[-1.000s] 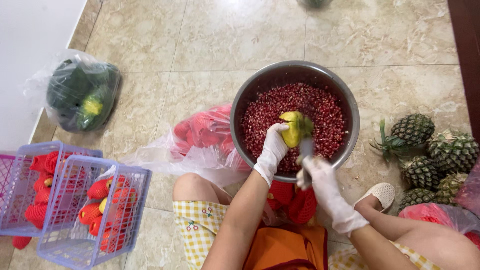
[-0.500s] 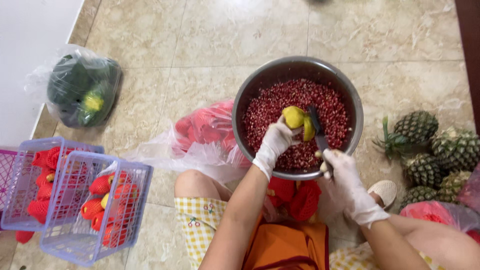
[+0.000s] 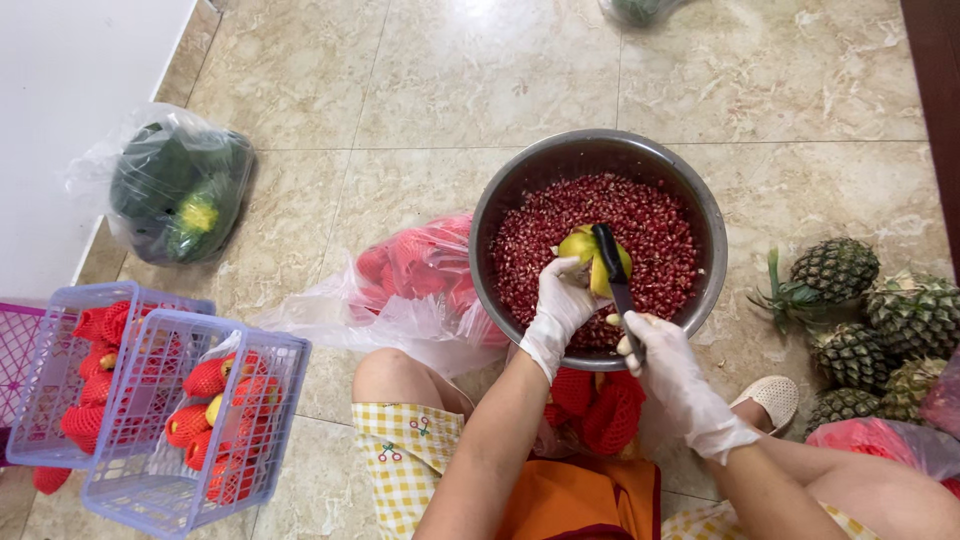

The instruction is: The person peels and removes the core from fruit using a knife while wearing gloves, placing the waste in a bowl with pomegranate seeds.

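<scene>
Left hand, white-gloved: closed around a yellow-green pomegranate, held over the steel bowl so seeds drop onto the pomegranate seeds. Right hand, gloved: gripping a dark knife, blade against the fruit. Beside bowl: bagged red net sleeves left, pineapples right. Lilac baskets well apart. Open tile floor beyond the bowl's far rim.
</scene>
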